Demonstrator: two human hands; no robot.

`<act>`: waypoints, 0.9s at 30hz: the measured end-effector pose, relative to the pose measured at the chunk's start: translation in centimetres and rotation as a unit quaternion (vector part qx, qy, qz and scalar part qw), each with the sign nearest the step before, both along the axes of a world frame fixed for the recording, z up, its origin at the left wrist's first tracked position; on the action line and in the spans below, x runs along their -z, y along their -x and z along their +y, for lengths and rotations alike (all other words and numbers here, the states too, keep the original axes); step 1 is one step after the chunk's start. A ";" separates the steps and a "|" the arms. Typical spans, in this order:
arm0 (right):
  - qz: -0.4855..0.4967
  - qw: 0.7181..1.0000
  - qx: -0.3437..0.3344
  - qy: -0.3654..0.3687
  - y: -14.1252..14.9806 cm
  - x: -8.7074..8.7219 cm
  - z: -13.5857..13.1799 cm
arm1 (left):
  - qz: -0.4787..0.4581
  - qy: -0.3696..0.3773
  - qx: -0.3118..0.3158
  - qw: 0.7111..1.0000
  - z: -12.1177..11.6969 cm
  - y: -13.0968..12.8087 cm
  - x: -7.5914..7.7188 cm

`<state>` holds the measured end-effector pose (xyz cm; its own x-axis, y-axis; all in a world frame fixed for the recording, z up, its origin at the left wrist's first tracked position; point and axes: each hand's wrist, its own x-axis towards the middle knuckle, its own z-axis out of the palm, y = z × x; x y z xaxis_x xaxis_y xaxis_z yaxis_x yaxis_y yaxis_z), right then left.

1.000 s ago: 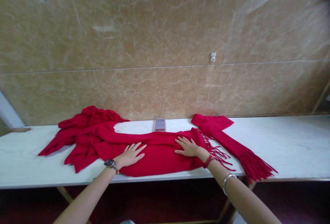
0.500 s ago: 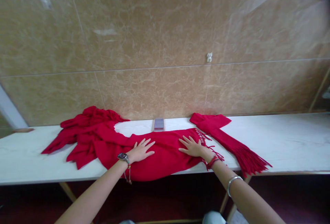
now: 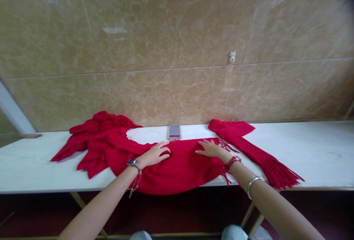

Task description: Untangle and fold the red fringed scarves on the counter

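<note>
A red fringed scarf [image 3: 179,170] lies spread over the table, its near edge hanging past the front. My left hand [image 3: 155,154] rests on its middle, fingers apart and slightly bent. Toward the fringed end, my right hand [image 3: 210,148] touches the cloth with fingers spread and a little curled. Neither hand grips the fabric. To the left the cloth runs into a crumpled red heap [image 3: 102,136]; whether it is all one piece I cannot tell. A folded red scarf [image 3: 243,144] with long fringe lies right of my right hand.
A phone [image 3: 174,132] lies at the back of the white table [image 3: 309,151], near the tiled wall [image 3: 166,96]. A small white cat-shaped piece [image 3: 232,56] is on the wall. The table's front edge runs close before me.
Both hands have shifted slightly toward the far edge of the scarf, and their fingers, flat before, are now more bent. The whole view has moved a little.
</note>
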<state>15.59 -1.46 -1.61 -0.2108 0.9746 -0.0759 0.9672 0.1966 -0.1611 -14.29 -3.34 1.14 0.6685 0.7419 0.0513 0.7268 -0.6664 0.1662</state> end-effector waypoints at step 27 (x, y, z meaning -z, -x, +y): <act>-0.023 0.996 0.058 0.061 0.5 2.1 1.5 | 0.125 0.178 -0.116 0.969 4.4 -0.2 -0.2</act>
<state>15.11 0.00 -3.72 -0.0905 0.9750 -0.2029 0.9891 0.0643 -0.1325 -14.13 1.01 1.33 0.4404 0.8147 -0.3772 0.8974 -0.4129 0.1558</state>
